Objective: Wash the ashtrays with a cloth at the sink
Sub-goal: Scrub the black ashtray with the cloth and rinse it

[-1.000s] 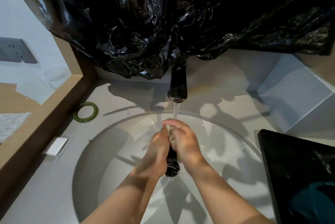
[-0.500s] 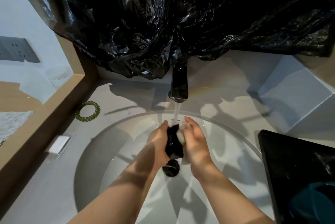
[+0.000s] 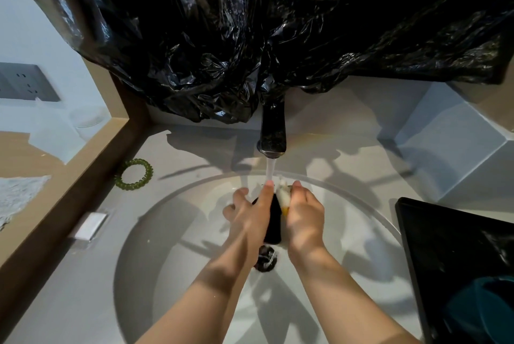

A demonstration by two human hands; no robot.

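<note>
A black ashtray [image 3: 274,218] stands on edge between my hands over the white sink bowl [image 3: 178,221]. My left hand [image 3: 251,215] grips it from the left, thumb up at its top edge under the water stream [image 3: 270,169]. My right hand [image 3: 303,214] presses a pale cloth [image 3: 284,195] with a yellow patch against the ashtray's right face. Water runs from the black faucet [image 3: 273,132] onto the thumb and ashtray. The dark drain [image 3: 266,259] lies below the hands.
Crumpled black plastic sheet [image 3: 250,37] hangs over the back wall above the faucet. A green coiled hair tie [image 3: 134,174] and a small white bar [image 3: 90,225] lie on the left counter. A black tray [image 3: 456,265] with something teal sits at the right edge.
My hands have spread apart from a closed clasp, showing the ashtray and cloth. They have shifted slightly up toward the stream, and my left fingers have opened outward.
</note>
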